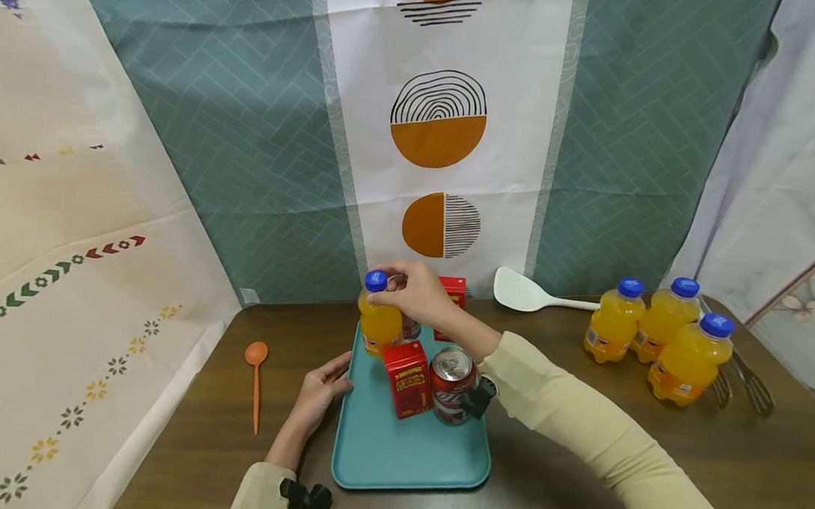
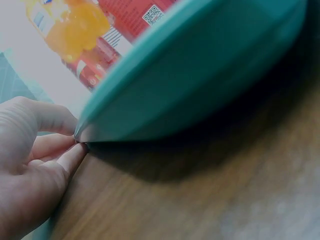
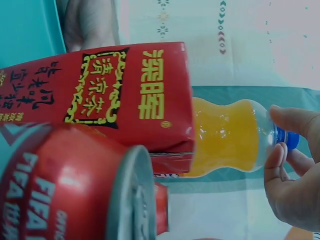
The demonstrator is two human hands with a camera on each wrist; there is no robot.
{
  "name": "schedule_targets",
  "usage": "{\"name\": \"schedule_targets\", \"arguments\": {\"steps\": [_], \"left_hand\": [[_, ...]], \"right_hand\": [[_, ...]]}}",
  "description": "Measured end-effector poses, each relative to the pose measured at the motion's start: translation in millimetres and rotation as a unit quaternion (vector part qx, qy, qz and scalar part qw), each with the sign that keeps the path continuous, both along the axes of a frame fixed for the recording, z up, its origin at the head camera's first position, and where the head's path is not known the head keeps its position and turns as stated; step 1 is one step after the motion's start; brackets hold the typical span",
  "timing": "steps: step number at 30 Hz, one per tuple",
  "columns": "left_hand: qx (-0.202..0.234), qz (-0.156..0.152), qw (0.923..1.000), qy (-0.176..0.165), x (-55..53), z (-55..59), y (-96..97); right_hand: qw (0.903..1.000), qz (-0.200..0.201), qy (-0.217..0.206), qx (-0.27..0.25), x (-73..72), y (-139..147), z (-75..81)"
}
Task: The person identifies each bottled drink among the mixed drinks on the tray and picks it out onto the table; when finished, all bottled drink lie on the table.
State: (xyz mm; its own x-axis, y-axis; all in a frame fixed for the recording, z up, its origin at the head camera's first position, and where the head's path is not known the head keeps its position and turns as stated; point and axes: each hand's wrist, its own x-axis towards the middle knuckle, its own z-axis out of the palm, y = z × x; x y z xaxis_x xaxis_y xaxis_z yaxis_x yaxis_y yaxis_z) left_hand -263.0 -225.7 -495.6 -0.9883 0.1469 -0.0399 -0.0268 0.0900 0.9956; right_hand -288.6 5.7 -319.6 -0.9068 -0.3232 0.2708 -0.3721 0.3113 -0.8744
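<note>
My right hand pinches an orange drink bottle just below its blue cap, upright at the tray's far left corner. Whether the bottle's base touches the tray is hidden. In the left wrist view, the thumb and fingers of my left hand pinch the rim of the teal tray. On the tray, a red drink carton stands beside a red soda can, under my right forearm. Behind them, a second carton and another can are partly covered by the right hand and bottle.
Several more orange bottles, one of them the nearest bottle, stand at the table's right. Metal whisks lie beside them. A white spatula lies at the back, and an orange spoon on the left. Patterned cloth hangs behind.
</note>
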Motion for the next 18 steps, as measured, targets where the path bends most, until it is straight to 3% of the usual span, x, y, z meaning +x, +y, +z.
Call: {"name": "schedule_targets", "arguments": {"steps": [6, 18], "left_hand": [[-0.002, -0.003, 1.0000, -0.002, -0.7, -1.4, 1.1], [0.007, 0.003, 1.0000, -0.002, -1.2, -2.2, 0.3]], "right_hand": [[0.9993, -0.022, 0.010, -0.028, 2.1, 10, 7.1], [0.9975, -0.059, 0.028, -0.027, 2.9, 41, 33.5]]}}
